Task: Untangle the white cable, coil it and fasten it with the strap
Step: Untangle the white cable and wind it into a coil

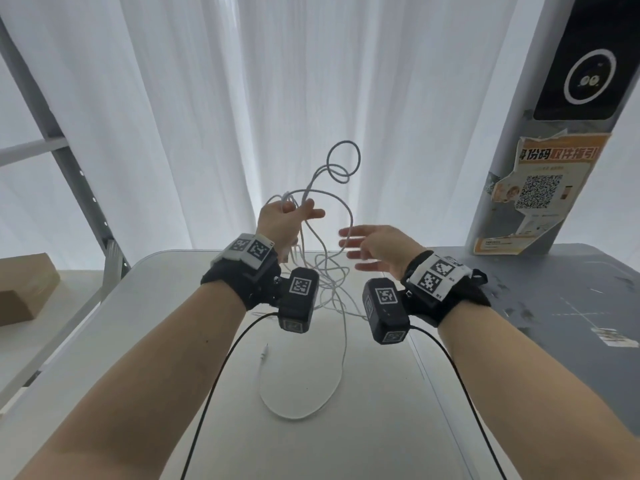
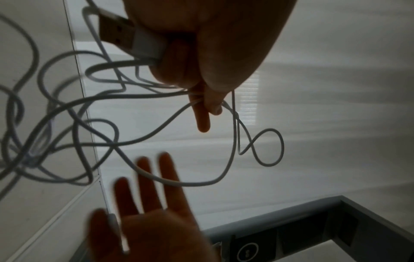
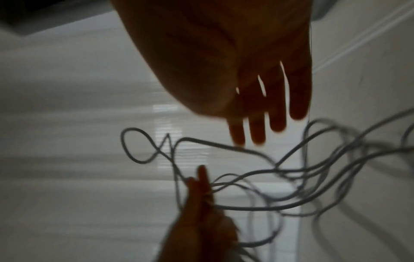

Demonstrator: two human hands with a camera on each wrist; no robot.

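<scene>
A long white cable (image 1: 341,157) hangs in tangled loops from my raised left hand (image 1: 289,216), which grips several strands and the USB plug (image 2: 125,33) above the white table (image 1: 173,341). One loop sticks up above the hand; other strands (image 2: 156,129) sag down to a tangle and a wide loop (image 1: 298,410) lying on the table, ending in a small plug (image 1: 265,351). My right hand (image 1: 367,242) hovers just right of the hanging strands with its fingers (image 3: 257,131) straight and spread, holding nothing. No strap can be made out.
White curtains hang behind the table. A grey post with a poster (image 1: 550,192) and a dark screen stands at the right, beside a grey mat (image 1: 554,306). A cardboard box (image 1: 24,289) and a metal rack are at the left.
</scene>
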